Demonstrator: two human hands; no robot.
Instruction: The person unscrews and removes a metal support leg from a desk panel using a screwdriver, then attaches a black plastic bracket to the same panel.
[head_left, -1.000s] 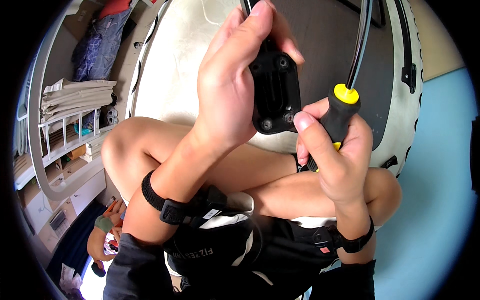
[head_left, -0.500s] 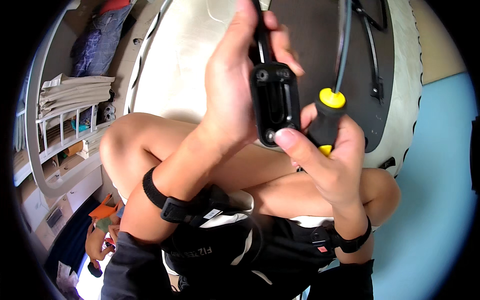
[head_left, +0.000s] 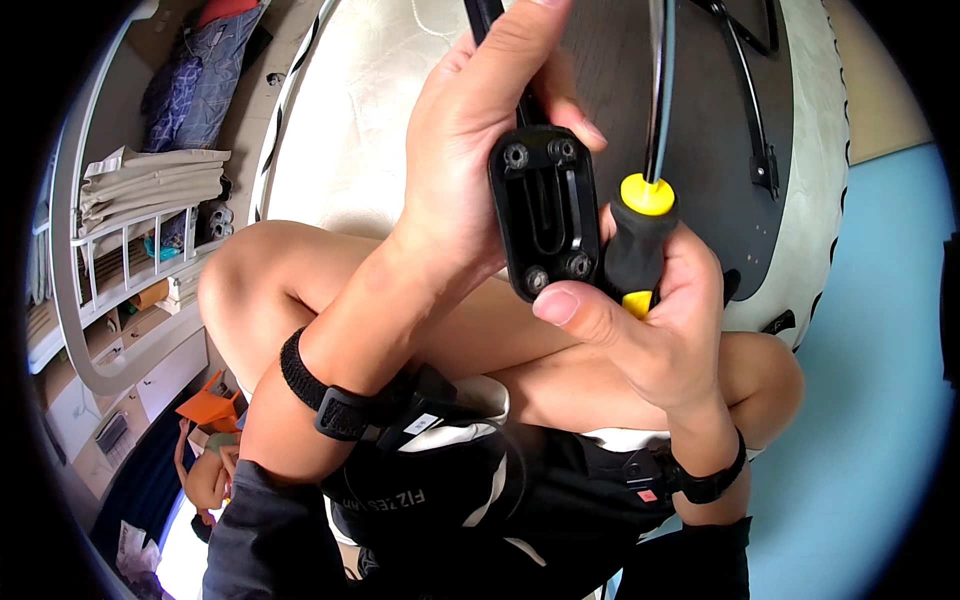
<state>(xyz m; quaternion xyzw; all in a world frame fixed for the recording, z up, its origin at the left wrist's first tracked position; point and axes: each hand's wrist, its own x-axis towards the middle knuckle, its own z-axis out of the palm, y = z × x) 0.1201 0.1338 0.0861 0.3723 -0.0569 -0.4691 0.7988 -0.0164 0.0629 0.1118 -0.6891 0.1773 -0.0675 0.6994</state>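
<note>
My left hand (head_left: 465,150) is closed around a black metal bar (head_left: 484,14) that ends in a black oval plastic bracket (head_left: 547,205). The bracket faces me, with screws in its corner holes and a slotted recess in its middle. In my right hand (head_left: 665,335) is a screwdriver (head_left: 640,245) with a black and yellow handle, its shaft pointing up and away; the tip is out of the frame. My right thumb lies by the bracket's lower edge, near a corner screw.
Beyond my crossed legs, a dark board (head_left: 620,90) with a folding black metal leg (head_left: 750,100) lies on a pale mat (head_left: 350,150). A white rail (head_left: 130,240) and folded cloth (head_left: 150,185) stand at left. Another person (head_left: 210,470) is at lower left.
The screwdriver has shifted left with my right hand. The bracket has moved slightly left, and its lower right screw now shows beside my thumb. The other person has shifted a little.
</note>
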